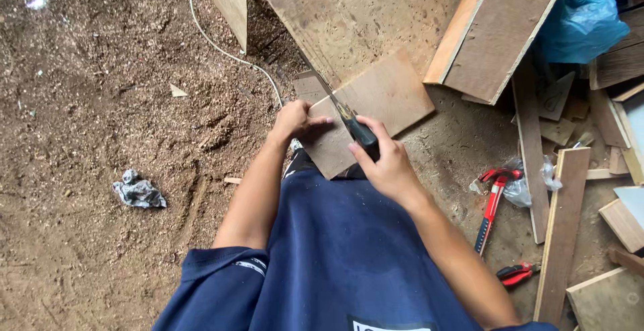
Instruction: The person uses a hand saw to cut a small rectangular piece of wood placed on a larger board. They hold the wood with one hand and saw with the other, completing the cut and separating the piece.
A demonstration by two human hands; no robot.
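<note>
On sawdust-strewn ground, beneath the wearer's chest: a brown plywood panel [372, 106] lying flat, long axis running up-right, propped against larger boards [349, 16]. Across its near-left corner, a handsaw [342, 109], blade angled up-left, away from the body. Right hand [382, 163] closed around the black handle, directly behind the cut. Left hand [294, 120] pressing the panel's left edge, thumb extended, just beside the blade. Off right, a red hammer [493, 200].
</note>
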